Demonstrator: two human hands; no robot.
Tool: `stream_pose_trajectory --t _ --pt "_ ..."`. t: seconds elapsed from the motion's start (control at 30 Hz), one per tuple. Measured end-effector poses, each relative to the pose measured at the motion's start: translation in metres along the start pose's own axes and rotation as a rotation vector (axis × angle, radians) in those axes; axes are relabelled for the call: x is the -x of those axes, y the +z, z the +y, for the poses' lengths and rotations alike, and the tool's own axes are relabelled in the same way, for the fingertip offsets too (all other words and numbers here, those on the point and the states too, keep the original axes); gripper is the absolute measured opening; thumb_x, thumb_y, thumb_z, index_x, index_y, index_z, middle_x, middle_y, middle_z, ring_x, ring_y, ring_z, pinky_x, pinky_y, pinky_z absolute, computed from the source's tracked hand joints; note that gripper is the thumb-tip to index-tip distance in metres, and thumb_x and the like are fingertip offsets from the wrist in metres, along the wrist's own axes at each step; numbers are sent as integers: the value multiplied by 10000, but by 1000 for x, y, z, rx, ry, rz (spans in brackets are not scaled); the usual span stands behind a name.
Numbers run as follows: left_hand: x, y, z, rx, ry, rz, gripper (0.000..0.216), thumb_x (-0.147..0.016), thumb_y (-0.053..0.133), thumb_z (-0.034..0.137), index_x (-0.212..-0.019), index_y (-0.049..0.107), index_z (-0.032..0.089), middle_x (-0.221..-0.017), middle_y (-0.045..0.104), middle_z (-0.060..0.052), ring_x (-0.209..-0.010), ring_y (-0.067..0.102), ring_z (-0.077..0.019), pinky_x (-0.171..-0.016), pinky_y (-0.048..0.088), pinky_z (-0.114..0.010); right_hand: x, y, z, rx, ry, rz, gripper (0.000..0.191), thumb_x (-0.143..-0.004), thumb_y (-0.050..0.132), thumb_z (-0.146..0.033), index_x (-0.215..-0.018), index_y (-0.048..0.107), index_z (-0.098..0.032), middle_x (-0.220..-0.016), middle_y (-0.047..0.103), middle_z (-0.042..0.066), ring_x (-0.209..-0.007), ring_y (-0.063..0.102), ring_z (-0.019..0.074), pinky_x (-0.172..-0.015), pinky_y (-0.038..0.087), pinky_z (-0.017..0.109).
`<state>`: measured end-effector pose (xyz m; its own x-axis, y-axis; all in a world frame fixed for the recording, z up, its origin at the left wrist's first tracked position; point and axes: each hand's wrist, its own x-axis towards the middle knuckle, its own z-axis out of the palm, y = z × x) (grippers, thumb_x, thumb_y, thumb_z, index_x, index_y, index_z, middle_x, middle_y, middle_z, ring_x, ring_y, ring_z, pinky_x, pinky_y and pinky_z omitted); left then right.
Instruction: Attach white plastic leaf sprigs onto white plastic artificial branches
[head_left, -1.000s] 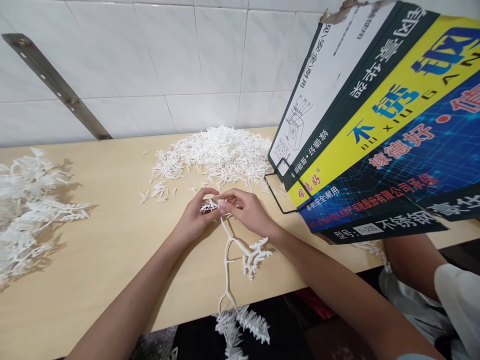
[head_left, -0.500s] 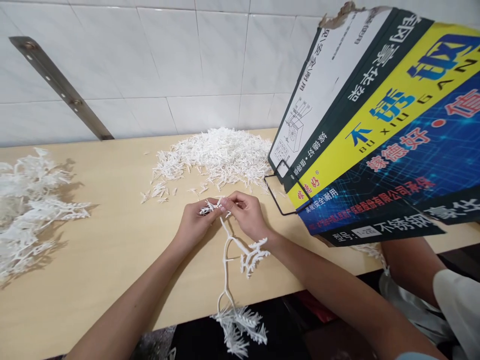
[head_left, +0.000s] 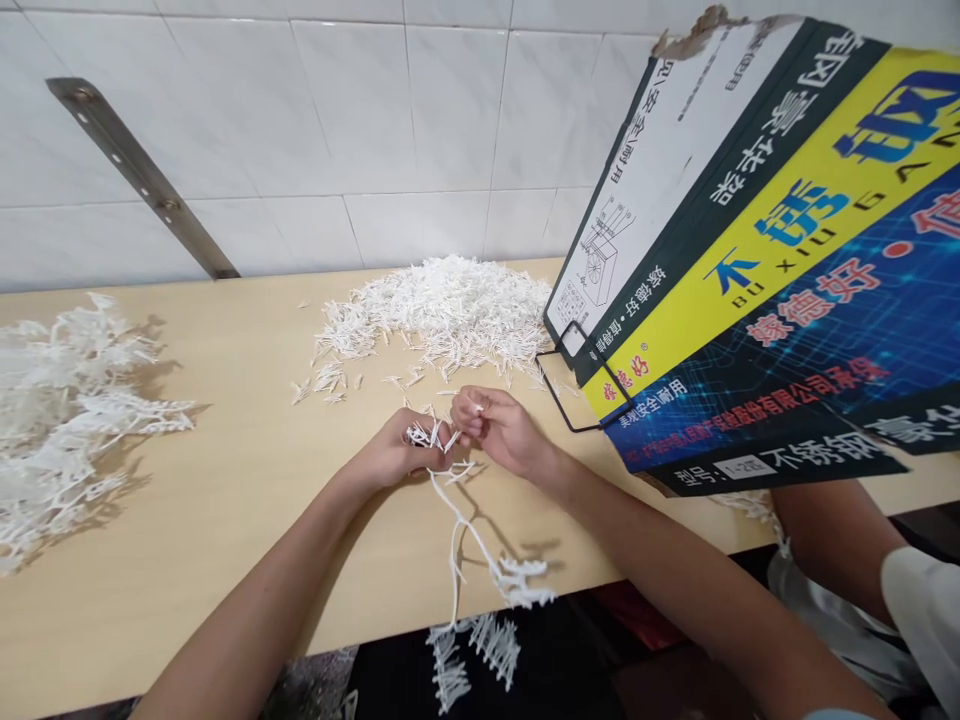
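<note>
My left hand (head_left: 401,448) is closed around a bunch of small white plastic sticks (head_left: 429,436). From that hand a branching white plastic sprue (head_left: 469,525) hangs down past the table edge, its lower branches lined with short sticks. Just to the right, the thumb and fingertips of my right hand (head_left: 499,428) are pinched together. A small white bit shows at those fingertips, too small to name. Behind both hands lies a loose heap of white plastic sticks (head_left: 457,305), with a few scattered in front of it.
On the left of the table (head_left: 247,520) is a pile of white sprues (head_left: 75,420). A large printed cardboard panel (head_left: 750,280) leans over the right side, a black wire stand (head_left: 581,385) at its base. Another person's arm (head_left: 832,540) shows beneath it. A metal bracket (head_left: 150,185) rests against the tiled wall.
My hands have parted slightly; the right one has drawn away from the sprue's top. The sprue has swung and turned below my left hand. The view has shifted slightly.
</note>
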<state>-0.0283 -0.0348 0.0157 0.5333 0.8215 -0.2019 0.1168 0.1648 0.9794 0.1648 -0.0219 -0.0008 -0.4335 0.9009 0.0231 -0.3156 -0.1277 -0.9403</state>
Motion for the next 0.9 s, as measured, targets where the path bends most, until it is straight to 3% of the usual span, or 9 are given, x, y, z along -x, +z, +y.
stream_pose_trajectory --t 0.1,0.23,0.3,0.43,0.53,0.67,0.77,0.83,0.9 --pt "1 0 0 -12 -35 -25 221 -725 803 312 -681 651 157 -474 454 49 -449 371 -89 -485 227 -255 -7 -12 -1 71 -30 76 301 -843 750 -454 -820 577 -210 -736 501 -18 -635 477 141 -609 457 288" --pt "-2 3 0 -90 25 80 273 -784 794 371 -688 657 155 -488 447 43 -477 369 -93 -500 238 -259 -6 -15 -5 329 -114 98 331 -912 690 -450 -1151 685 -221 -1082 680 74 -863 627 187 -651 498 281" --pt "-3 4 -1 -116 49 125 292 -792 783 387 -674 656 152 -497 446 39 -484 366 -93 -501 241 -260 -3 -11 -7 490 -153 67 266 -947 660 -431 -1091 725 -217 -1072 705 71 -896 635 191 -693 491 285" --pt "-4 4 -3 -146 73 156 252 -774 766 360 -685 670 144 -534 474 32 -512 371 -93 -508 252 -253 3 -4 -7 724 -260 85 191 -938 684 -336 -809 687 -196 -827 655 26 -777 573 172 -696 417 294" --pt "-3 -1 -1 -85 119 81 161 -729 749 283 -689 676 145 -580 511 22 -547 408 -101 -534 283 -252 7 0 -4 569 -160 -17 296 -982 629 -418 -782 611 -200 -728 561 4 -686 494 162 -647 379 295" --pt "2 -12 1 -95 111 -210 120 -663 726 196 -603 635 146 -541 482 29 -521 380 -94 -528 264 -258 7 3 1 5 8 -134 424 -933 654 -552 -752 450 -228 -715 429 -30 -609 418 140 -605 422 297" --pt "4 -14 2 -138 119 -272 99 -711 745 227 -685 700 143 -610 579 -3 -562 451 -118 -553 315 -265 4 2 5 31 35 -63 382 -915 678 -523 -781 479 -226 -687 440 -41 -577 417 127 -583 432 282" --pt "3 -11 2 -130 141 -162 141 -756 763 288 -753 735 150 -687 643 -24 -617 513 -138 -597 368 -273 2 1 8 232 0 91 254 -934 651 -460 -904 577 -219 -708 527 -27 -577 485 134 -572 436 271" --pt "1 -9 1 -150 141 -31 188 -792 770 342 -785 746 156 -681 645 -17 -612 520 -135 -610 382 -272 2 1 9 414 -89 247 199 -942 615 -363 -1086 632 -226 -883 647 23 -658 590 150 -602 475 274"
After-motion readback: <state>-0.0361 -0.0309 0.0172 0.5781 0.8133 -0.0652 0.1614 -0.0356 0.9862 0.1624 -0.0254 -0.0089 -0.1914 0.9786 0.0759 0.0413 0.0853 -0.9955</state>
